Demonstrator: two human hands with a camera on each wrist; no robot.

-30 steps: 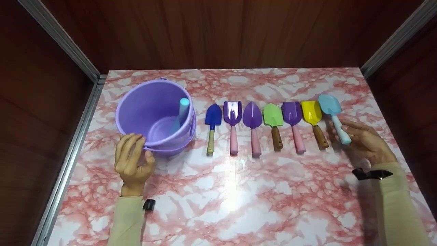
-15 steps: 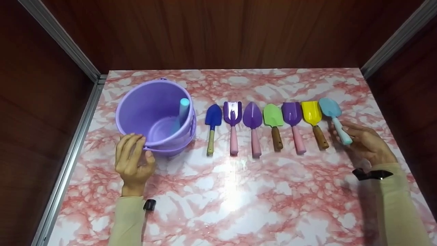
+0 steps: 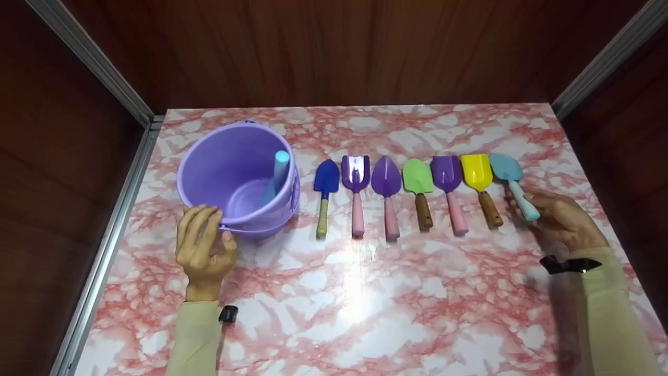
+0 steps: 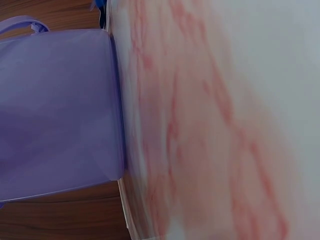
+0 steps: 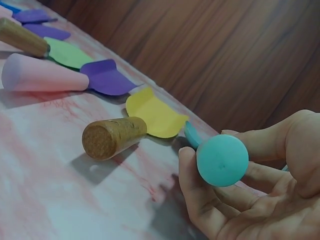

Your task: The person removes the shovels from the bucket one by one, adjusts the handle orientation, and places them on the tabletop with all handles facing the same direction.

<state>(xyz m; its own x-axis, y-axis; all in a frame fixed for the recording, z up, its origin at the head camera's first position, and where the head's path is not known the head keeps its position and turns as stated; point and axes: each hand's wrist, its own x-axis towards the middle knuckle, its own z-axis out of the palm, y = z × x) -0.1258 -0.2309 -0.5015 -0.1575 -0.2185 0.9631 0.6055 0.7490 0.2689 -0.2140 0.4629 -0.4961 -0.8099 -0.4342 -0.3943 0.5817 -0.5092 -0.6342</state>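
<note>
At the left of the head view stands a purple bucket (image 3: 209, 156) holding a tool with a light blue handle (image 3: 281, 167). The left hand (image 3: 203, 253) has its fingers hooked over the bucket's near rim; its thumb sits outside. In the left wrist view the bucket's wall (image 4: 55, 115) shows, but no hand. At the right end of a row of hand trowels, the right hand (image 3: 566, 222) pinches the handle of a light blue trowel (image 3: 506, 167) between thumb and fingers. The right wrist view shows the handle's turquoise end (image 5: 222, 160) between the fingertips (image 5: 187, 160).
Left to right lie a blue trowel (image 3: 326, 177), purple scoop (image 3: 356, 175), purple trowel (image 3: 386, 177), green trowel (image 3: 417, 176), purple scoop (image 3: 446, 173) and yellow scoop (image 3: 476, 172). Dark wood panels (image 3: 334, 52) enclose the marbled table (image 3: 313, 313).
The light blue trowel's blade has come down a little, nearer the table beside the yellow scoop. The left hand and the bucket have stayed in place.
</note>
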